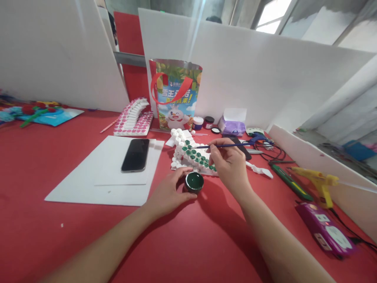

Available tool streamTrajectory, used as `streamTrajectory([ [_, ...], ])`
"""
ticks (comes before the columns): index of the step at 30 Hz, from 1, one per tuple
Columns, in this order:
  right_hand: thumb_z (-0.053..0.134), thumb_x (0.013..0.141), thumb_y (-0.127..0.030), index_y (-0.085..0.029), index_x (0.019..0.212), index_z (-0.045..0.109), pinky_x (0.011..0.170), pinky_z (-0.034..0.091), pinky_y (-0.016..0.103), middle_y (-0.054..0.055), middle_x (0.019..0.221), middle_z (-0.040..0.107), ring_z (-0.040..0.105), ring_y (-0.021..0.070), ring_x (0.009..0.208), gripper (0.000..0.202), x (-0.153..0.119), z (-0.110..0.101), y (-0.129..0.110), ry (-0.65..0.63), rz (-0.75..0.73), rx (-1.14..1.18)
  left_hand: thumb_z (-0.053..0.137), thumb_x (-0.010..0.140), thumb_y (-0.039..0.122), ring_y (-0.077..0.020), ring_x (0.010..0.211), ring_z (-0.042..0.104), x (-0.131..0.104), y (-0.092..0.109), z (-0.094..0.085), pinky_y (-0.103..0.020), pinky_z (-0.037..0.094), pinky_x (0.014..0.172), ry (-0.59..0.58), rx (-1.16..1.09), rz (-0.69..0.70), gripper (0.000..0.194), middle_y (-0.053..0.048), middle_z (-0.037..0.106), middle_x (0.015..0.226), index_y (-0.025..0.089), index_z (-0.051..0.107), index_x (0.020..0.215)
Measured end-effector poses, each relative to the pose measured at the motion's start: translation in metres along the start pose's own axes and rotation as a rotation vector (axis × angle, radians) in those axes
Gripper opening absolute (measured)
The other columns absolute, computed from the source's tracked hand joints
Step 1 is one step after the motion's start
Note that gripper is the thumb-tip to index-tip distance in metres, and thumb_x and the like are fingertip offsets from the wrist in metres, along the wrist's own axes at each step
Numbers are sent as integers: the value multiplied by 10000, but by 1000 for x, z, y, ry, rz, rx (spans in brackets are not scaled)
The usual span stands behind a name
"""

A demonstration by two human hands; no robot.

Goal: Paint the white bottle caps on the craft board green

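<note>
My left hand [169, 192] curls its thumb and fingers around a small jar of green paint [194, 182] on the red table. In my right hand [228, 163] a thin dark blue paintbrush [232, 145] is pinched, its tip at a white craft piece [177, 136] covered in small round knobs. Several knobs along its sloping top edge are painted green [198, 155]; those at the left end are white. My right hand hides part of the craft piece's right end.
A black phone [135, 155] lies on white boards [79, 179] at left. Behind stand a pink-and-white craft piece [134, 118], a printed bag [176, 96], paint jars [209, 122] and a purple tissue pack [233, 127]. At right lie a green cutter [290, 182], a yellow glue gun [319, 182] and cables.
</note>
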State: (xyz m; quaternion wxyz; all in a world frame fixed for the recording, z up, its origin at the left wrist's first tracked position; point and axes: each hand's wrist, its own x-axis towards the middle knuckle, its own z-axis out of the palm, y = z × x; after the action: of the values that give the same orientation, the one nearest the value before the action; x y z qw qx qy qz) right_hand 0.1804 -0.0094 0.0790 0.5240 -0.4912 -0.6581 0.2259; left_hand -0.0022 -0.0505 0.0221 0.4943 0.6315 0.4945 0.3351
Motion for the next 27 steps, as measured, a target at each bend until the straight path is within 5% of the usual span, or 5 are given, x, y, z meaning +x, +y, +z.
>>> streamTrajectory([
  [27,557,940,-323,-214,914,597,490,416,226,-21,707,607,564,105,520,120,3,7,0,-55,-10,3,815,732,335,-325,1334,581,1,-3,1,-508,424,1162,0,-6,25,657,-107,633,1418,262,574,1339],
])
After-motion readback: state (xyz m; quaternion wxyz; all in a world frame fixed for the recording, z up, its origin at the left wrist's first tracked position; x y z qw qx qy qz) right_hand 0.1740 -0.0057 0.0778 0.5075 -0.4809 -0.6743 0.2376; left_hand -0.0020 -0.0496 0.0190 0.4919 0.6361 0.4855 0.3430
